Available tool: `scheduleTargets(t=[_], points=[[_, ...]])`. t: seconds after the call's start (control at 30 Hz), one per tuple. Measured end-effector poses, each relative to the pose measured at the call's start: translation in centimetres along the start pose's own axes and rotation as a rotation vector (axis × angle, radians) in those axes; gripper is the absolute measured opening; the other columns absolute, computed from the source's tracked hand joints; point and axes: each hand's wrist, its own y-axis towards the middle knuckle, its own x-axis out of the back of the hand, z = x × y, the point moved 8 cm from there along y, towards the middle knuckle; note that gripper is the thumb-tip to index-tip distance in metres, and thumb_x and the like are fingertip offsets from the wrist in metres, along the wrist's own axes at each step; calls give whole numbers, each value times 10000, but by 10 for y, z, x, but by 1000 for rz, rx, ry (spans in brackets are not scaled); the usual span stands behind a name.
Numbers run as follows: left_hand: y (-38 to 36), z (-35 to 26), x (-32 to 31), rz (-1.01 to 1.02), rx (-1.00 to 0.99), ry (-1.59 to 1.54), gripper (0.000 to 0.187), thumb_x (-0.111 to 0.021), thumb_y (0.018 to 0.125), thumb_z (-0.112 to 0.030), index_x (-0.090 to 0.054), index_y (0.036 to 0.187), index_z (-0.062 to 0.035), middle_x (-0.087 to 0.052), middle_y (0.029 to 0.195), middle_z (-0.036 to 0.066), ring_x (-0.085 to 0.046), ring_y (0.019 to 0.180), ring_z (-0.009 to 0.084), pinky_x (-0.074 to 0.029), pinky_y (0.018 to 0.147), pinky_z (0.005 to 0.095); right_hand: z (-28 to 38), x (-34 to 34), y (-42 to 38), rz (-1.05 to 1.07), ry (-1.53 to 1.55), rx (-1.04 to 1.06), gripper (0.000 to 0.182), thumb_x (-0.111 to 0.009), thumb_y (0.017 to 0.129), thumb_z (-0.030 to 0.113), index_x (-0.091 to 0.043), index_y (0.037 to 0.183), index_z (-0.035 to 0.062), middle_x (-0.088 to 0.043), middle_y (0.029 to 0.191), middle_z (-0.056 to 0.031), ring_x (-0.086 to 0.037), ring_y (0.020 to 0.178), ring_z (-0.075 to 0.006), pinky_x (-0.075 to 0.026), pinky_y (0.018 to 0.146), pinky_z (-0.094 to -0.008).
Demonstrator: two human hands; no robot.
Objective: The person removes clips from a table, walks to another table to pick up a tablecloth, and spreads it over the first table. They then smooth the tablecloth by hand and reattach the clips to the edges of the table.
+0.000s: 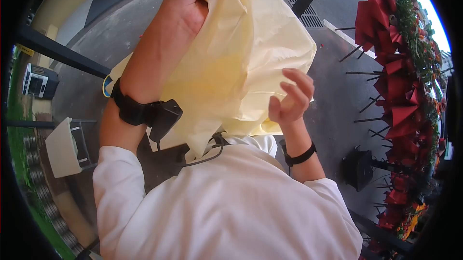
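A large pale yellow sheet [270,33], thin and creased like wrapping paper, hangs in front of my chest. My left hand [189,3] is raised high and closed around its upper edge. Beside the sheet's lower right part is my right hand [295,97], with the thumb apart and the fingers loosely curved around nothing. A black device [165,117] is strapped to my left wrist, and a cable [212,156] runs near the sheet's lower edge. My right wrist wears a black band [301,155].
Red-wrapped flower stands [395,101] on thin legs line the right side. A black container [357,169] stands near them. To the left are a cream panel on a frame [62,149], a grey box [41,81] and a dark pole [62,51]. A drain grate [308,16] lies ahead.
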Motion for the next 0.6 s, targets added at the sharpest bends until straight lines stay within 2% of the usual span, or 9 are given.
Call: scheduleTargets(t=[0.07,0.17,0.3,0.33,0.37,0.43,0.5,0.57,0.6], points=[[45,1,3,191,61,62,242,-464,995,-175,-623,1028,5,-683,989,136,-673,878,246,-567,803,390,46,-58,9,301,104,-21,362,-697,832,218,-568,1135,65,-613,1091,-111,-606,1005,-288,-412,1015,-464],[29,1,-31,515,74,29,263,-441,1004,-188,-617,1049,3,-677,1013,147,-665,919,267,-553,843,427,28,-95,-10,580,-208,-164,323,-688,806,174,-595,1103,85,-612,982,-65,-615,975,-253,-289,1133,-480],[102,-83,9,345,-83,161,286,-427,1008,-186,-621,1073,14,-676,1059,162,-660,967,278,-551,871,436,-16,-96,-56,803,-308,-291,211,-682,766,129,-613,959,80,-575,795,-39,-614,911,-217,-212,1184,-485],[128,-101,16,271,-125,208,289,-428,1007,-184,-622,1080,17,-675,1073,167,-658,981,283,-550,882,438,-13,-79,-52,672,-254,-304,127,-667,770,102,-592,869,73,-545,721,-44,-609,828,-214,-223,1187,-497],[54,-99,-19,-64,-364,140,298,-422,1006,-174,-621,1092,31,-669,1103,185,-655,1016,298,-543,914,449,-18,-63,-60,658,-270,-358,126,-662,769,95,-589,869,70,-551,726,-57,-610,815,-225,-282,1148,-481],[74,-162,9,-116,-420,254,304,-361,1005,-125,-588,1126,36,-635,1157,201,-632,1062,318,-528,939,463,-32,-28,-88,623,-304,-468,124,-651,767,80,-584,869,63,-562,738,-85,-612,789,-246,-401,1072,-447],[116,-238,56,-42,-376,197,314,-381,1009,-151,-581,1171,30,-634,1158,190,-630,1061,305,-517,950,440,-58,23,-132,474,-341,-636,119,-632,767,80,-571,866,56,-592,748,-121,-612,733,-295,-523,825,-415],[155,-324,112,60,-289,108,333,-402,1013,-177,-574,1215,25,-632,1159,179,-627,1060,293,-507,961,418,-92,82,-209,583,-579,-834,112,-624,775,98,-555,852,55,-618,761,-142,-623,716,-335,-507,658,-433],[145,-340,127,-10,-359,127,334,-403,1013,-180,-574,1217,23,-631,1162,177,-626,1063,290,-506,962,416,-104,116,-248,590,-682,-927,94,-607,779,94,-546,840,56,-621,740,-150,-631,705,-361,-505,644,-452]])
